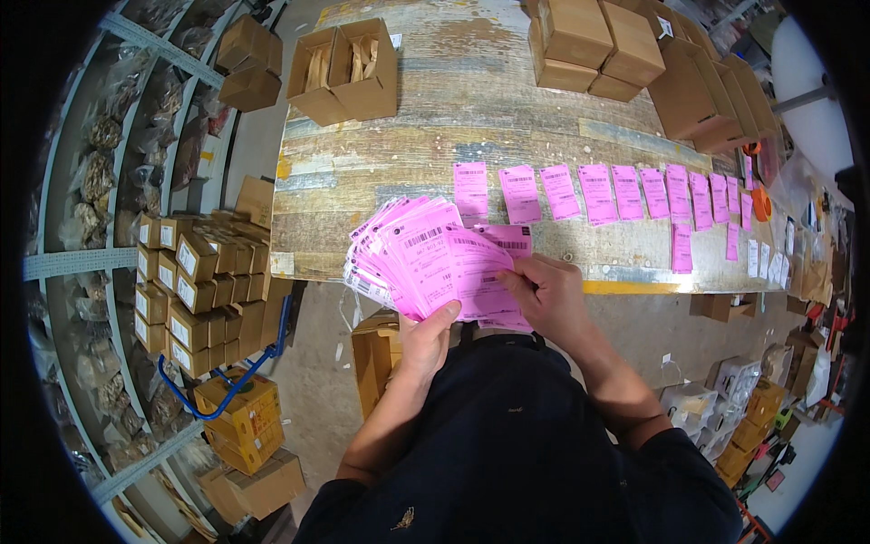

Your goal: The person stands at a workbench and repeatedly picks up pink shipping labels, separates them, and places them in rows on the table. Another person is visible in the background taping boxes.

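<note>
A thick fan of pink printed slips (414, 255) spreads out above my left hand (428, 333), whose thumb presses on their lower end. My right hand (547, 292) pinches the edge of a bent pink slip (482, 255) at the fan's right side. Below it, more pink slips (510, 238) show partly, and I cannot tell which hand supports them. A white slip (367, 289) sticks out at the fan's lower left. Beyond my hands, a row of pink slips (597, 194) lies across the wooden table (421, 143), some in small overlapping piles. The slips bear barcodes and writing.
Two open cartons (343, 75) stand at the table's far left; closed cardboard boxes (578, 41) are stacked at the far right. White slips (758, 258) lie near the right end. A blue hand truck (224, 401) and labelled boxes (197, 292) stand left, before shelving (81, 265) with bagged goods.
</note>
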Available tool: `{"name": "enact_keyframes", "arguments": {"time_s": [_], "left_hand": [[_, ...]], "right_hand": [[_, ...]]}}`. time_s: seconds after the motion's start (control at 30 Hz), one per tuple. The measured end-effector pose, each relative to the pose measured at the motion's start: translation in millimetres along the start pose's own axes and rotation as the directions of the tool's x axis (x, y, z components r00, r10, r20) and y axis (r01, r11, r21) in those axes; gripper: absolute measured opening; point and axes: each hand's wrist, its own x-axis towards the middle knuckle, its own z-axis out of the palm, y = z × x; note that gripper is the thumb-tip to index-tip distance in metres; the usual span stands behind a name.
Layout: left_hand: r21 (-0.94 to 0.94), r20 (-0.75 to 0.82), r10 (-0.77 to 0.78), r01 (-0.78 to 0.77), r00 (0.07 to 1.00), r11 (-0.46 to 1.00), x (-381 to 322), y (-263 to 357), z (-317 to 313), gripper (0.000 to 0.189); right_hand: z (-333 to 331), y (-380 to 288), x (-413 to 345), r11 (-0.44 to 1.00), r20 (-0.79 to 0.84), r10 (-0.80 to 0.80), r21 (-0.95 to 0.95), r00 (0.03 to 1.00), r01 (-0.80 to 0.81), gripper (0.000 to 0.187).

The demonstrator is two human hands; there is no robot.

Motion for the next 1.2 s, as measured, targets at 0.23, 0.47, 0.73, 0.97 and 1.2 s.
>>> {"name": "enact_keyframes", "arguments": {"time_s": [0.23,0.47,0.73,0.97,1.2], "left_hand": [[0.023,0.023,-0.019,0.018,1.0,1.0,3.0,-1.3,-5.9,0.055],[0.116,0.16,0.002,-0.02,0.987,0.993,6.3,-1.9,-4.7,0.055],[-0.078,0.013,-0.053,0.054,0.998,0.996,3.9,-1.9,1.4,0.058],[0.073,0.065,0.007,-0.012,0.998,0.997,6.7,-1.2,-8.6,0.059],[0.113,0.083,0.067,-0.076,0.994,0.991,9.0,-4.5,0.1,0.062]], "right_hand": [[-21.0,12.3,3.4,0.977,-0.155,0.157,0.168,0.975,-0.131,0.016],[-11.4,5.4,3.7,0.997,-0.094,-0.082,0.004,0.992,0.083,0.01],[-0.4,0.5,2.1,0.998,-0.111,-0.064,-0.009,0.992,0.064,0.008],[-28.3,12.1,8.9,0.988,-0.232,0.13,0.111,0.964,-0.107,0.032],[-11.3,5.9,8.1,0.996,-0.108,-0.084,0.015,0.991,0.086,0.006]]}}
